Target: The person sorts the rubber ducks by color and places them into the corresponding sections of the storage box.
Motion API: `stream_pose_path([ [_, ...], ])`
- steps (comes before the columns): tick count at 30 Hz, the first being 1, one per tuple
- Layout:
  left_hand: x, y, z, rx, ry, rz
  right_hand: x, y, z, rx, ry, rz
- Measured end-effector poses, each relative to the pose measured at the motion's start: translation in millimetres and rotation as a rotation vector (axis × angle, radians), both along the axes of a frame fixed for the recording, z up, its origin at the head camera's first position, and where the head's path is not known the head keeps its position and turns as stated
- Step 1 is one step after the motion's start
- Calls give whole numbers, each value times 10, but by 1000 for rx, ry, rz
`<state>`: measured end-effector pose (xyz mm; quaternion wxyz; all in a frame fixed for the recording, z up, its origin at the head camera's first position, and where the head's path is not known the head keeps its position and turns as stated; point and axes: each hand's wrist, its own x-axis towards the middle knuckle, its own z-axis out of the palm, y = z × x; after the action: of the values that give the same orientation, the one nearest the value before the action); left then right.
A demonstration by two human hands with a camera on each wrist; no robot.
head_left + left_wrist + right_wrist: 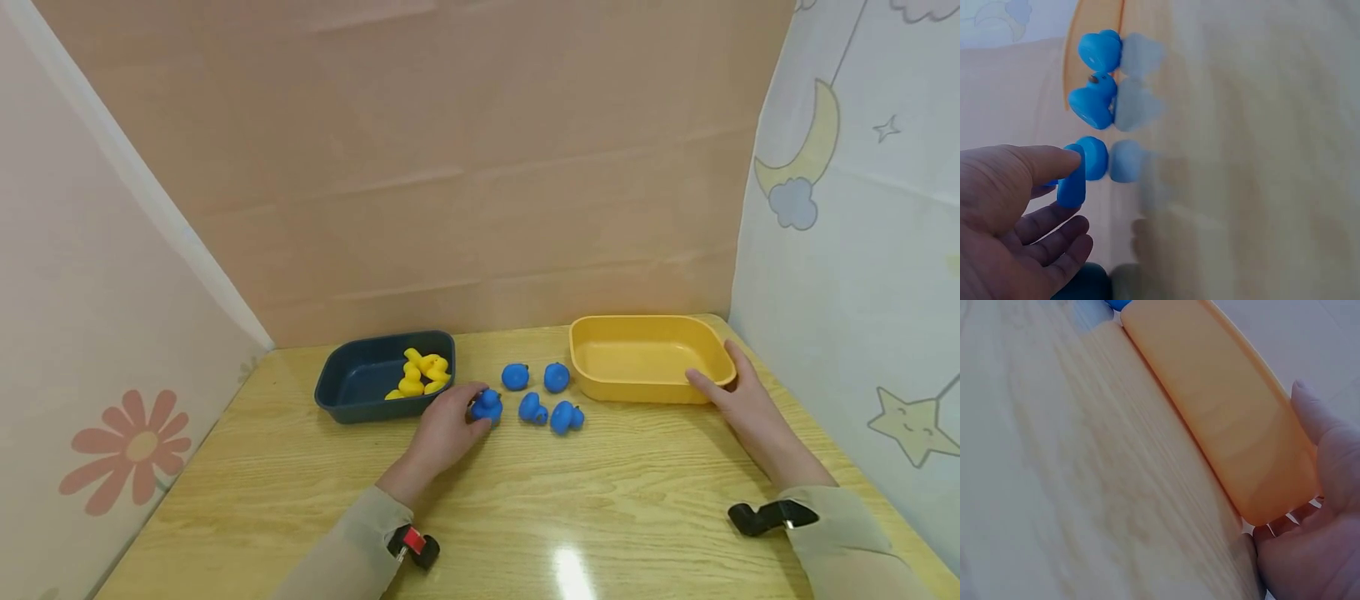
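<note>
In the head view my left hand (444,427) pinches a blue toy duck (487,405) between thumb and fingers, just right of the dark bin. The left wrist view shows the thumb pressed against this blue duck (1072,181), whose far side is hidden by the hand. Several more blue ducks (533,408) sit on the table between the two bins. At the right, my right hand (750,417) grips the near right corner of a yellow bin (637,390). Its thumb lies along the front wall, and its fingers (1266,536) reach round the end.
A dark blue-green bin (375,410) at the left holds several yellow toy ducks (411,383) toward its right end. Both bins stand on a wooden table (525,508) near the back cloth wall (480,183). Printed side panels (847,275) border the table.
</note>
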<state>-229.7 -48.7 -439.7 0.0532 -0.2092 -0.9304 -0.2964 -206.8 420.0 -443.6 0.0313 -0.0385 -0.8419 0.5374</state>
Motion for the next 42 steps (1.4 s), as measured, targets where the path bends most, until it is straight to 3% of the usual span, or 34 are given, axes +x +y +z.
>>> stream_pose_path([
  [10, -53, 335, 232, 102, 0, -26, 12, -15, -5, 5, 18, -7],
  [21, -204, 820, 328, 129, 62, -30, 38, -30, -37, 2, 15, -16],
  [32, -347, 1211, 315, 162, 87, -38, 17, -24, -35, 0, 3, -30],
  [42, -411, 1472, 332, 80, 99, -22, 33, -42, -22, -19, 4, -27],
])
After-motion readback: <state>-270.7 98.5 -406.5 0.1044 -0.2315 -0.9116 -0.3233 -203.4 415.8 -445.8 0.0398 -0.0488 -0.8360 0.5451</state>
